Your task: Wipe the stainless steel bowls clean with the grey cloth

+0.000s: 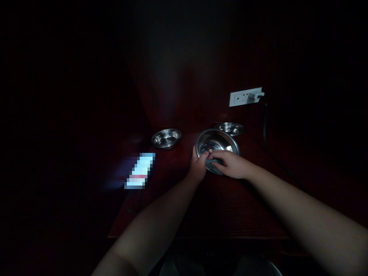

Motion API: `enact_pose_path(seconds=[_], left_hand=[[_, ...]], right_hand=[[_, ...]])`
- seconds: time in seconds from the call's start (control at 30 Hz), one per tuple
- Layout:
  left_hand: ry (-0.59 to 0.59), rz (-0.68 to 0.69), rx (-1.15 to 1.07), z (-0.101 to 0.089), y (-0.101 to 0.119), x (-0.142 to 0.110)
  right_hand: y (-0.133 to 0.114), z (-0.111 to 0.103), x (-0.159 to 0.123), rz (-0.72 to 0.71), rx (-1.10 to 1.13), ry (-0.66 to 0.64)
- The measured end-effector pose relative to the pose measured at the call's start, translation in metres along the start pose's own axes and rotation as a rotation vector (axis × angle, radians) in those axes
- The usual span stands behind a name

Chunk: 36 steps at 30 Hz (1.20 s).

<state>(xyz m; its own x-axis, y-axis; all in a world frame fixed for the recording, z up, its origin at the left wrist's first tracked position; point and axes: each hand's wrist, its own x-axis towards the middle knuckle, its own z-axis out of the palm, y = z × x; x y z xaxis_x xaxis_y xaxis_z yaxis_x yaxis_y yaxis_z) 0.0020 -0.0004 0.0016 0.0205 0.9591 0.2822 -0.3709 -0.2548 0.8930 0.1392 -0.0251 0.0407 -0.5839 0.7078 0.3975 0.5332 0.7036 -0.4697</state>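
Observation:
A shiny metal bowl (204, 135) is held tilted above the dark red table, its inside facing me. My left hand (199, 165) grips its left side, thumb over the rim and the other fingers mostly hidden behind it. Inside the lower part of the bowl, my right hand (230, 164) is closed on a dark grey-green cloth (214, 167), pressed against the metal. A small red and white label (211, 151) shows at the bowl's bottom, just above the right fingers.
One metal bowl (166, 138) stands at the back left, another metal bowl (230, 128) behind the held one. A lit, blurred screen (140, 170) lies at left, with a cable near it. A white wall socket (244, 97) holds a plug, and a dark cord (265, 126) hangs at right.

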Motion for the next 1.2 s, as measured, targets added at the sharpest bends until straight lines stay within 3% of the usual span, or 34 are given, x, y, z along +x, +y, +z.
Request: enact_pose_path(seconds=[1.2], left_hand=[[-0.014,0.005,0.002,-0.0003,0.0038,-0.0019]], right_hand=[[-0.0016,0.0014,0.0004,0.051,-0.027,-0.005]])
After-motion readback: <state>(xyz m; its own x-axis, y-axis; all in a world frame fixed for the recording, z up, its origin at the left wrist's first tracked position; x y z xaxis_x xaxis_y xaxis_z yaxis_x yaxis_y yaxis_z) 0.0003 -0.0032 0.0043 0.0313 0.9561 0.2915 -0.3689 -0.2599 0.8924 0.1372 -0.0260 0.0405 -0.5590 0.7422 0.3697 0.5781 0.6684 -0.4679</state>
